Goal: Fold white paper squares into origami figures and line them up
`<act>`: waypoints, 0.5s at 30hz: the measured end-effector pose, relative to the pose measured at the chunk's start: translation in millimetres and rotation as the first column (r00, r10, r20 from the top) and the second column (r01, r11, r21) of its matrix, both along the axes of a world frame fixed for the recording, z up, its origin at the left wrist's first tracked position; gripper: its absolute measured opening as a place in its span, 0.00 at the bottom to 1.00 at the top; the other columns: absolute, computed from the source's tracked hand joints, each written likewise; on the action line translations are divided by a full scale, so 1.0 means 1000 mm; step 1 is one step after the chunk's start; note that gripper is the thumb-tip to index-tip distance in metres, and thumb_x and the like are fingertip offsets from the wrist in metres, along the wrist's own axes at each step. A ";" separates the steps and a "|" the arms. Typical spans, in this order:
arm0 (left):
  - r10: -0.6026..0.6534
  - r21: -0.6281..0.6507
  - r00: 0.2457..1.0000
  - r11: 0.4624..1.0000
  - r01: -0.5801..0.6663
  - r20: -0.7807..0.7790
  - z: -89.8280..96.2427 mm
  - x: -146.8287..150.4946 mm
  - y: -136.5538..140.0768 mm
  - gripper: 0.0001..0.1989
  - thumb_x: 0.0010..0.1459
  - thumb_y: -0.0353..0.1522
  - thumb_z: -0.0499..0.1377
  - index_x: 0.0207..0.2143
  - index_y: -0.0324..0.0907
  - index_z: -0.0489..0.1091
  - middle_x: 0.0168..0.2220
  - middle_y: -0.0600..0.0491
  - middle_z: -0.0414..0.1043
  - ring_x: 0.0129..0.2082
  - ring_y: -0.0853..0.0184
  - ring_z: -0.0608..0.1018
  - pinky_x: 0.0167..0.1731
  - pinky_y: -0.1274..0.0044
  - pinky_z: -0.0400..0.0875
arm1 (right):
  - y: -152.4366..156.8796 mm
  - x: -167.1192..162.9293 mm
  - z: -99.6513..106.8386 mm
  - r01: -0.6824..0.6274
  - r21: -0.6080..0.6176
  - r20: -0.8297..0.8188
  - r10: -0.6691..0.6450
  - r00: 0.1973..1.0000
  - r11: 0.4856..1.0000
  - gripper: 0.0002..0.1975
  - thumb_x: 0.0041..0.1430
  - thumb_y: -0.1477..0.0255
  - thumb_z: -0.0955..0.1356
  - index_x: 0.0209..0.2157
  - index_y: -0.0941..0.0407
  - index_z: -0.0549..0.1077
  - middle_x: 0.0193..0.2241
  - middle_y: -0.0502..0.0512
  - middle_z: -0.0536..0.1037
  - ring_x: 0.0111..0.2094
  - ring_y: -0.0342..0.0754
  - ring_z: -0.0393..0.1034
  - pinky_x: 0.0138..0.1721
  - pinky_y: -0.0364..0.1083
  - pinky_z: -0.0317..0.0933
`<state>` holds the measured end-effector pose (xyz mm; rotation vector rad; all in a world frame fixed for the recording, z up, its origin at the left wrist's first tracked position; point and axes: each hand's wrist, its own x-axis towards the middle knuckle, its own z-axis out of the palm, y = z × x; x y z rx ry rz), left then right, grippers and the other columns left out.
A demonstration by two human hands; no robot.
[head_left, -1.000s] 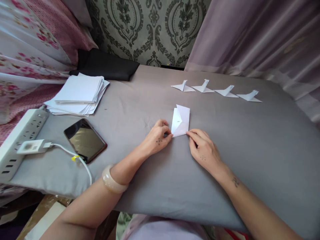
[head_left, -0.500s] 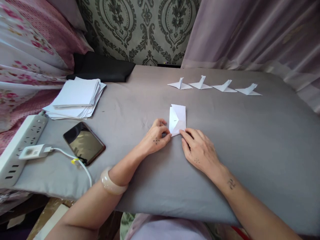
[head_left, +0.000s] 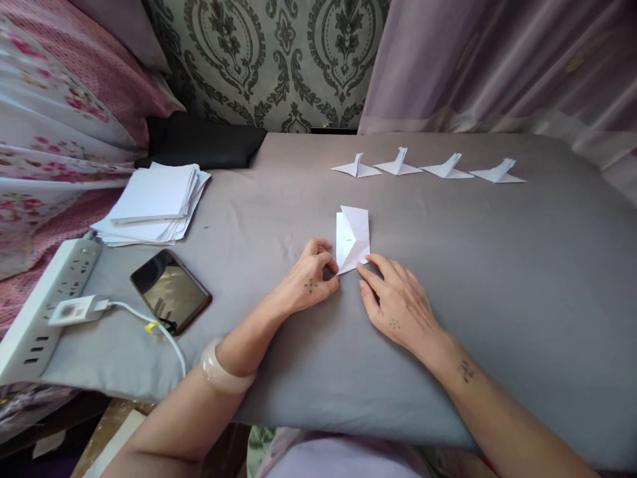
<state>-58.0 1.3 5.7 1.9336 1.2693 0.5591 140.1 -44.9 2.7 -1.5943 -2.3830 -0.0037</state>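
A white sheet of folded paper (head_left: 353, 232) lies on the grey cloth in front of me, with triangular flaps meeting near its middle. My left hand (head_left: 313, 275) is at its lower left corner, index finger and thumb closing on the tip. My right hand (head_left: 398, 299) rests at the lower right edge, its fingers stretched out and the fingertips touching the paper. Further back, several white folded paper birds (head_left: 399, 164) stand in a row.
On the left are a stack of white paper (head_left: 154, 192), a phone (head_left: 170, 290) and a power strip (head_left: 54, 305) with a plugged-in charger (head_left: 77, 310) and white cable. Behind the stack lies a black folded item (head_left: 204, 143). Curtains hang at both sides.
My view has shifted slightly. The left thumb sits a little lower, just off the corner, and the lower flap's crease looks slightly different. Both hands stay at the paper's lower edge.
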 end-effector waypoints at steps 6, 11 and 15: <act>-0.005 0.033 1.000 0.999 0.005 0.006 -0.006 -0.001 0.000 0.04 0.52 0.28 0.60 0.33 0.40 0.70 0.53 0.44 0.58 0.46 0.62 0.73 0.48 0.66 0.72 | -0.002 -0.005 0.003 -0.008 -0.032 0.038 0.010 0.999 0.999 0.19 0.66 0.70 0.59 0.55 0.55 0.71 0.51 0.58 0.74 0.48 0.54 0.66 0.46 0.51 0.60; 0.042 0.046 0.999 0.998 -0.043 0.024 -0.010 0.001 -0.001 0.04 0.55 0.30 0.59 0.32 0.38 0.71 0.52 0.41 0.58 0.44 0.63 0.74 0.45 0.68 0.73 | -0.005 -0.008 0.004 -0.006 -0.039 0.093 0.010 0.996 0.999 0.21 0.67 0.69 0.59 0.59 0.52 0.68 0.53 0.60 0.72 0.48 0.55 0.65 0.45 0.52 0.61; 0.059 0.117 0.998 0.991 -0.059 0.001 -0.008 0.006 -0.003 0.02 0.54 0.28 0.59 0.30 0.37 0.70 0.49 0.40 0.60 0.51 0.59 0.71 0.50 0.67 0.70 | -0.008 -0.011 0.004 -0.013 -0.046 0.113 0.018 0.993 0.999 0.22 0.67 0.66 0.58 0.60 0.52 0.66 0.54 0.62 0.70 0.51 0.56 0.64 0.48 0.53 0.61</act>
